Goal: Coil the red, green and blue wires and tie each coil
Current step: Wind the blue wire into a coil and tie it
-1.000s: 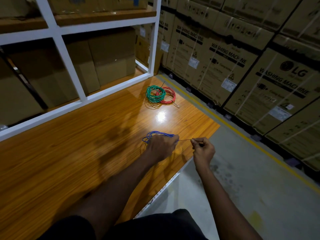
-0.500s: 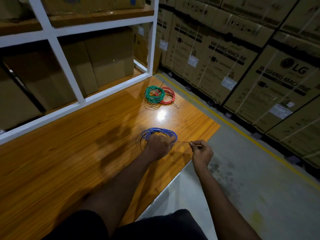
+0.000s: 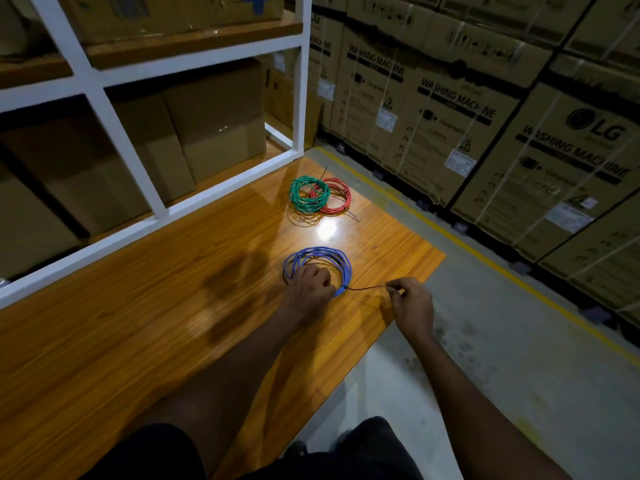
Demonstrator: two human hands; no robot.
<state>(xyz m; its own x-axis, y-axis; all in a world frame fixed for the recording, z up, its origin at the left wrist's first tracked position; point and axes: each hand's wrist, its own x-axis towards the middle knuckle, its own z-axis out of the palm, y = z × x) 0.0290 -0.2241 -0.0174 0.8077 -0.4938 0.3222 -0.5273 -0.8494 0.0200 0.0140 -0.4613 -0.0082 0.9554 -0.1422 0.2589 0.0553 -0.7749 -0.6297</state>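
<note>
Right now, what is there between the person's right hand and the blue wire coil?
A thin dark tie strand runs from the coiled blue wire to the right hand, which pinches its end; the head view shows it.

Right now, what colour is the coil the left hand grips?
Blue: the coil at the left hand; head view.

Glossy wood-grain surface (image 3: pixel 138 323) here, throwing back a bright glare spot, and on it the blue coil (image 3: pixel 322 254), green coil (image 3: pixel 304 195) and red coil (image 3: pixel 341 199) show smooth, plastic-looking sheathing. Matt brown cardboard boxes (image 3: pixel 450 133) all around, a smooth white-painted rack frame (image 3: pixel 298 81), and a dull, scuffed concrete floor (image 3: pixel 519 375).
</note>
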